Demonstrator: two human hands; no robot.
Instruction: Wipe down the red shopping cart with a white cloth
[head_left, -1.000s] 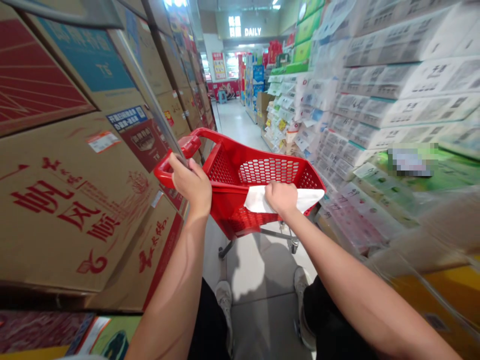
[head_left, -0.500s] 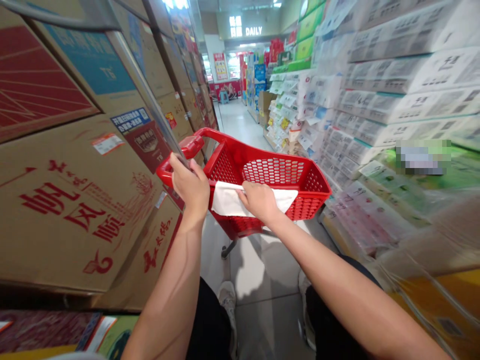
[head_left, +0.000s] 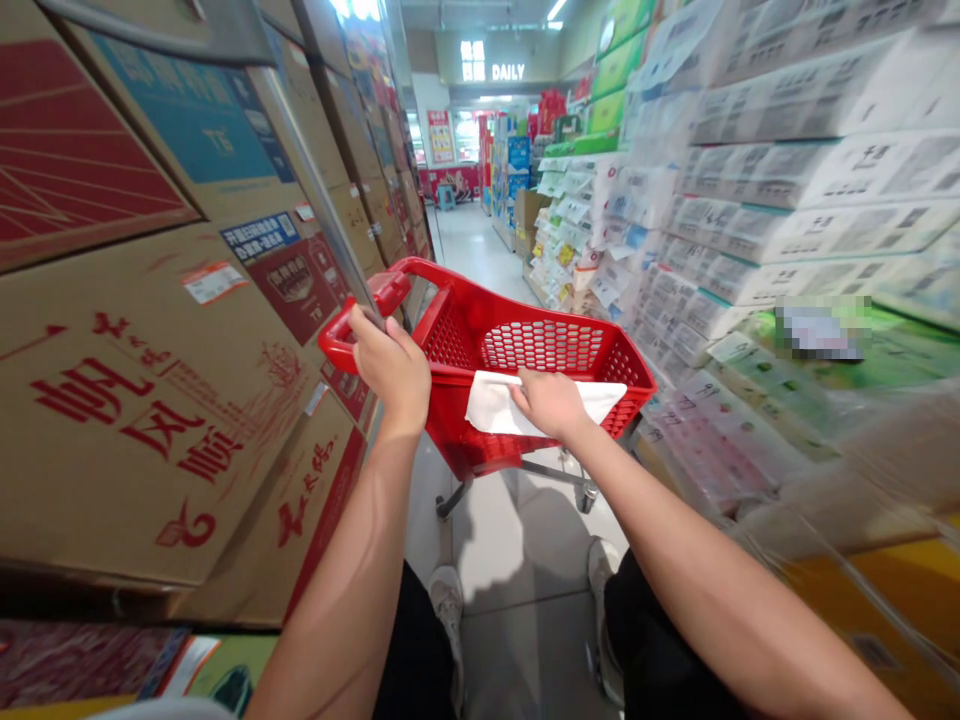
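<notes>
A red plastic shopping cart [head_left: 450, 430] stands crosswise in front of me, its basket holding nothing that I can see. My left hand [head_left: 391, 370] is closed around a grey metal pole [head_left: 322, 190] at the cart's handle end. Under my right hand [head_left: 551, 403] a white cloth [head_left: 491, 405] lies over the near rim and hangs down the outer side. The fingers of that hand are bent over the rim and press the cloth against it.
Stacked cardboard boxes [head_left: 135, 400] wall the left side. Wrapped white packs [head_left: 810, 170] and green packs [head_left: 900, 340] are piled on the right, close to the cart's far end. A tiled aisle [head_left: 487, 240] runs ahead past a blue stool [head_left: 446, 195].
My right hand and the white cloth have slid right along the near rim, away from the handle. My left hand has shifted slightly right and down, still around the pole.
</notes>
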